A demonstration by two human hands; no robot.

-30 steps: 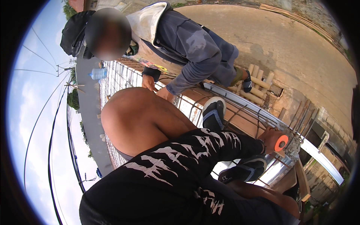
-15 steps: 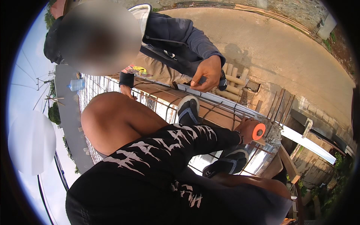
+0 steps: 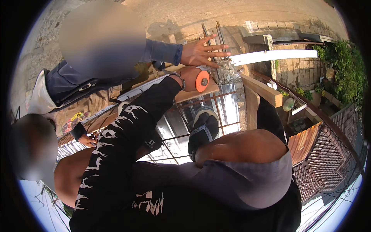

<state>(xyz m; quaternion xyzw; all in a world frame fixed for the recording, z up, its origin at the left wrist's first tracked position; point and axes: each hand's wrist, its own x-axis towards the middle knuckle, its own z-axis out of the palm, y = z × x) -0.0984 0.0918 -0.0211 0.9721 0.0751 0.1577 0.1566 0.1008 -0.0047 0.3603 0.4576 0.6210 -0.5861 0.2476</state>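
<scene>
My left hand [image 3: 188, 78] is closed around a chisel with a round orange guard [image 3: 201, 81], its dark metal head showing in the middle. The blade is hidden behind the guard. The fist is at the end of a brown board [image 3: 197, 96], beside broken concrete [image 3: 228, 73]. Just beyond it, a co-worker's hand [image 3: 201, 51] is spread with the palm down, close to my fist. The co-worker's other hand [image 3: 88, 140] is low at the left, near the rods. A black sleeve [image 3: 270, 120] shows past my right knee, but my right hand does not show.
Thin steel rods cross over shiny metal sheeting [image 3: 228, 104] under my sandalled foot [image 3: 205, 129]. A wooden beam [image 3: 264, 91] juts out at the right. Beyond it are a long white strip [image 3: 274, 57] and a lower tiled roof [image 3: 328, 150]. Upright rods [image 3: 220, 36] stand behind the concrete.
My view has swung to the right, bringing the roof and greenery in. The co-worker's loosely curled hand has reached across and spread out near my left fist, which still grips the chisel.
</scene>
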